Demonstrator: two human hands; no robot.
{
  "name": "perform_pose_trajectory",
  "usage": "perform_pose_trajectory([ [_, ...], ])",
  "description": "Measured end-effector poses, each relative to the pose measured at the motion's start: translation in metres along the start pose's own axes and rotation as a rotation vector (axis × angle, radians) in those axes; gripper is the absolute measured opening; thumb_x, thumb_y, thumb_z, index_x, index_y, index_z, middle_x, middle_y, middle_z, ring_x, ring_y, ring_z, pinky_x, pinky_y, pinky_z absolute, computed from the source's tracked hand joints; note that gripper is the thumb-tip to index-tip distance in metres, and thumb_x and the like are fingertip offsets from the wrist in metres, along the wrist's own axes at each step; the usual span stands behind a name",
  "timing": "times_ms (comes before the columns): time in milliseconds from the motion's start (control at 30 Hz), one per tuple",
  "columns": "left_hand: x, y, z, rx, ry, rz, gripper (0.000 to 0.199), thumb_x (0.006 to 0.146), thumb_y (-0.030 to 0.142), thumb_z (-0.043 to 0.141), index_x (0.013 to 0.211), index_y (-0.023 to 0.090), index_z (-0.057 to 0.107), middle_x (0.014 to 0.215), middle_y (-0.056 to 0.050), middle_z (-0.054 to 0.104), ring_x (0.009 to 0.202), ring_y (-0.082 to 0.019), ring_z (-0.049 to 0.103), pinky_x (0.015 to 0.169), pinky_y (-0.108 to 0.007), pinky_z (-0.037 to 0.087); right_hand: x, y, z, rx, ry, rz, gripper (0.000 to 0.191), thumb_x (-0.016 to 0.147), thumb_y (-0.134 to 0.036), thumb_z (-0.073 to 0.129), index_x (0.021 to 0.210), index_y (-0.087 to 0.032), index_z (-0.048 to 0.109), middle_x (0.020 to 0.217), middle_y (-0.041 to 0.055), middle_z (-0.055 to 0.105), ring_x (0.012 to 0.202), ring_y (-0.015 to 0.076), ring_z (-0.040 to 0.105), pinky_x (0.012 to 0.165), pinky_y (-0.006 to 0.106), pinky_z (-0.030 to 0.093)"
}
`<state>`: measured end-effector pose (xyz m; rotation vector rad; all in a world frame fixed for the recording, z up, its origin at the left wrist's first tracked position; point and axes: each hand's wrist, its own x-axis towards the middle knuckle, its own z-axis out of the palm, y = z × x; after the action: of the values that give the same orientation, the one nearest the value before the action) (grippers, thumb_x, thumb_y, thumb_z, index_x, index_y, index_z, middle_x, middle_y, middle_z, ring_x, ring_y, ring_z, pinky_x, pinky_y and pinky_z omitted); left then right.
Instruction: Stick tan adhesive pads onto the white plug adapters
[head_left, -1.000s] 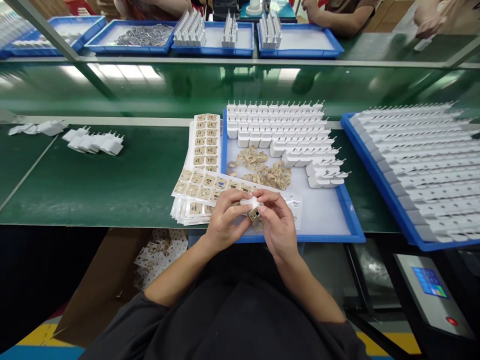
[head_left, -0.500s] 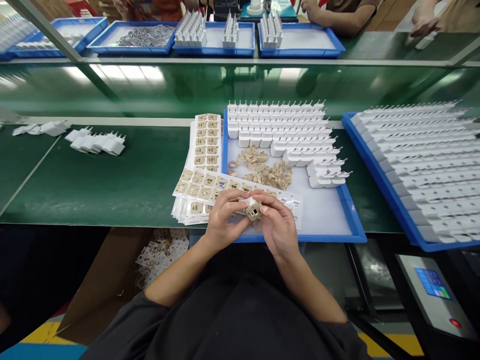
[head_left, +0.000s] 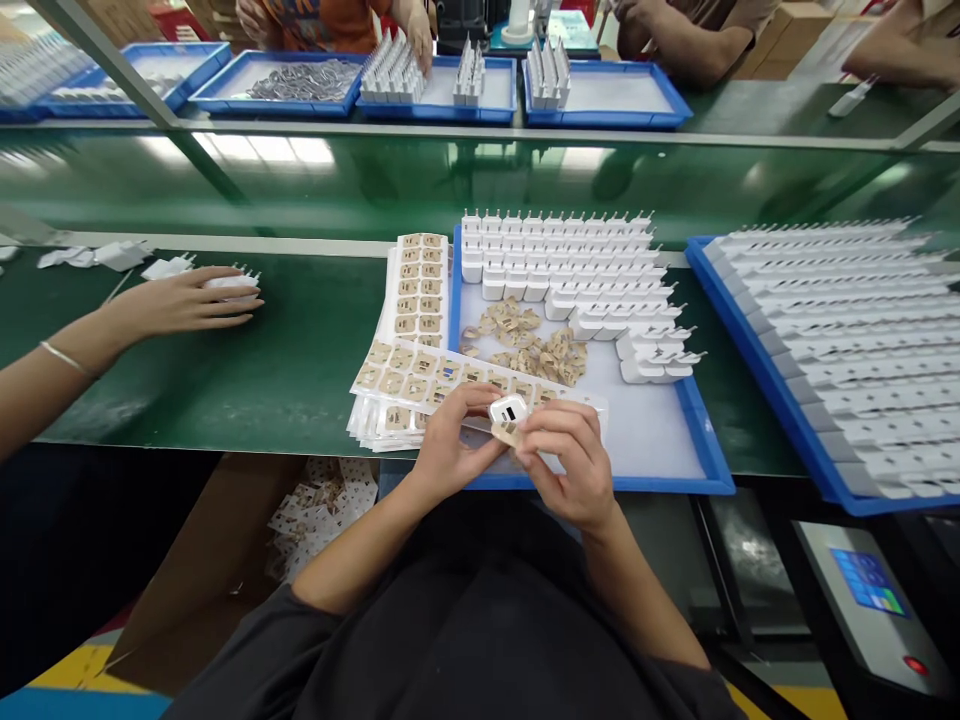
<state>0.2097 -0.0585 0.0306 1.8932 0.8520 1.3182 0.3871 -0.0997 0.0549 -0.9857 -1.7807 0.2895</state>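
Note:
My left hand (head_left: 454,446) is closed around a white plug charger (head_left: 508,410), its face with dark port openings turned up toward me. Between the fingertips of my right hand (head_left: 574,457) is a tan sticker (head_left: 505,432), folded away from the lower edge of that face. Whether one edge still clings to the charger I cannot tell. Under my hands lies a sheet of tan stickers (head_left: 409,372), on top of a stack and reaching over a blue tray (head_left: 701,430). Loose tan pieces (head_left: 551,350) are heaped in this tray, in front of rows of white chargers (head_left: 555,255).
At the left, a co-worker's hand (head_left: 187,300) rests over several chargers. A second blue tray (head_left: 757,370) full of chargers stands at the right. A box (head_left: 187,550) of used sheets is below the bench edge. Further trays (head_left: 607,118) line the far shelf.
The tan sticker has come away from the charger's face, pulled down by my right hand, and the white face shows. A co-worker's hand has come in from the left onto the chargers there.

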Motion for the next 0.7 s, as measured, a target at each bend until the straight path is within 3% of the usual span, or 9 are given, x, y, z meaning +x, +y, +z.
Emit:
perform_pose_trajectory([
  [67,-0.002,-0.001,0.001,-0.010,0.013,-0.046,0.035,0.084,0.026,0.076,0.114,0.022,0.057,0.113,-0.009,0.068,0.102,-0.021,0.069,0.080,-0.033,0.059,-0.002,0.003,-0.003,0.089,0.025,0.058,0.015,0.090,-0.017,0.064,0.099,-0.029,0.066,0.092,0.0026,0.073,0.088,0.0227,0.068,0.078,0.041,0.057],
  [133,-0.003,-0.003,0.002,0.030,0.045,-0.077,0.035,0.083,0.025,0.077,0.113,0.022,0.058,0.111,-0.009,0.068,0.104,-0.022,0.067,0.084,-0.034,0.056,0.000,0.011,-0.008,0.094,0.132,0.213,0.010,0.094,-0.020,0.060,0.098,-0.027,0.065,0.086,0.0020,0.069,0.080,0.0201,0.066,0.072,0.037,0.056],
  [233,-0.005,-0.005,-0.003,0.049,0.116,-0.134,0.042,0.082,0.025,0.078,0.118,0.023,0.058,0.114,-0.008,0.066,0.106,-0.022,0.066,0.085,-0.033,0.055,0.008,0.034,-0.017,-0.125,0.271,0.411,0.009,0.096,-0.027,0.060,0.100,-0.025,0.067,0.088,0.0034,0.071,0.080,0.0199,0.067,0.075,0.036,0.055],
  [300,-0.004,-0.009,-0.015,0.058,0.181,-0.159,0.050,0.081,0.025,0.079,0.125,0.023,0.056,0.118,-0.008,0.065,0.107,-0.021,0.066,0.088,-0.033,0.055,0.012,0.051,-0.022,-0.300,0.218,0.468,0.019,0.096,-0.030,0.059,0.111,-0.023,0.068,0.096,0.0070,0.074,0.083,0.0228,0.069,0.078,0.039,0.056],
  [433,0.000,-0.029,-0.069,0.164,0.378,-0.233,0.058,0.076,0.028,0.083,0.128,0.022,0.057,0.121,-0.009,0.065,0.110,-0.023,0.066,0.092,-0.034,0.056,0.007,0.069,-0.028,-0.485,-0.028,0.479,0.038,0.095,-0.030,0.054,0.130,-0.020,0.062,0.115,0.0140,0.074,0.094,0.0295,0.070,0.083,0.047,0.056],
  [500,-0.001,-0.044,-0.105,0.267,0.456,-0.312,0.056,0.074,0.031,0.084,0.124,0.020,0.059,0.123,-0.009,0.065,0.113,-0.025,0.066,0.092,-0.037,0.058,0.000,0.069,-0.031,-0.505,-0.066,0.481,0.041,0.096,-0.029,0.052,0.135,-0.019,0.059,0.115,0.0140,0.074,0.099,0.0307,0.069,0.085,0.048,0.056],
  [600,-0.013,-0.065,-0.154,0.438,0.562,-0.431,0.055,0.070,0.036,0.086,0.117,0.020,0.060,0.122,-0.007,0.066,0.112,-0.028,0.067,0.096,-0.046,0.058,-0.009,0.064,-0.040,-0.458,-0.148,0.465,0.036,0.096,-0.031,0.052,0.130,-0.021,0.062,0.114,0.0125,0.073,0.107,0.0309,0.067,0.091,0.049,0.055],
  [700,-0.028,-0.079,-0.192,0.536,0.632,-0.514,0.053,0.065,0.043,0.088,0.103,0.023,0.057,0.112,-0.002,0.064,0.106,-0.028,0.068,0.091,-0.047,0.060,-0.015,0.059,-0.049,-0.366,-0.316,0.444,0.029,0.096,-0.035,0.056,0.120,-0.024,0.068,0.123,0.0110,0.069,0.116,0.0307,0.063,0.100,0.050,0.051],
])
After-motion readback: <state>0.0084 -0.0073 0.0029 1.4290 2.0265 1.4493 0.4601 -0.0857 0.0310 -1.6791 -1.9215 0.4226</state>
